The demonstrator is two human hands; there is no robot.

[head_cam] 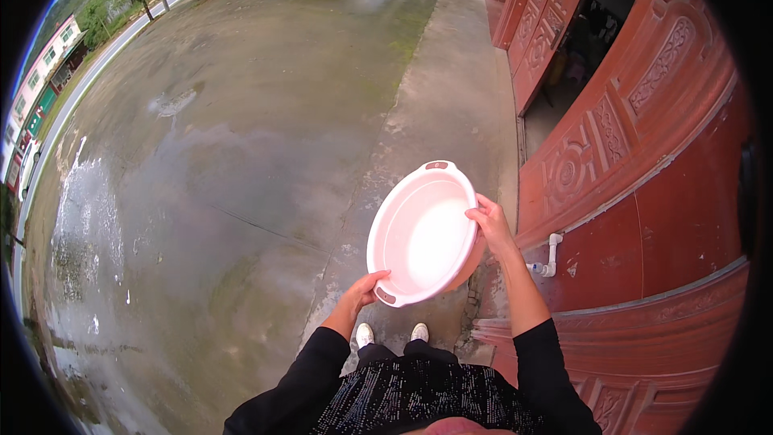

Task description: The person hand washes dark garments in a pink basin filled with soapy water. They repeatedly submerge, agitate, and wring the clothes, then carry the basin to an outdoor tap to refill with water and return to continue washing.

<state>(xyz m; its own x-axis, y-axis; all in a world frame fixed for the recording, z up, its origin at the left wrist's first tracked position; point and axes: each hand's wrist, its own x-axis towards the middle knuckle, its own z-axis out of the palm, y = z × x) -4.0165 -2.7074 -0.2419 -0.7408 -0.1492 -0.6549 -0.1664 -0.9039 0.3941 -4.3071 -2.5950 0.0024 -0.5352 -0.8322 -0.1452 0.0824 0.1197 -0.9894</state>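
A pink plastic basin [395,217] is held up in front of my body, tilted so that I look into it. No object shows inside, though its bottom is washed out by glare. Brown handle inserts mark two opposite ends of the rim. My left hand [364,291] grips the rim at the near left, close to one handle, thumb over the edge. On the right side my right hand [492,226] holds the rim, thumb on top and the other fingers behind it. The basin is clear of the ground, above my white shoes.
Wet concrete [272,133] with puddles spreads ahead and left. To my right stand carved red doors [610,127], one doorway [574,54] open onto a dark room. A white pipe with a tap [549,260] juts from the red wall. A road [66,96] and a building [45,66] lie farther left.
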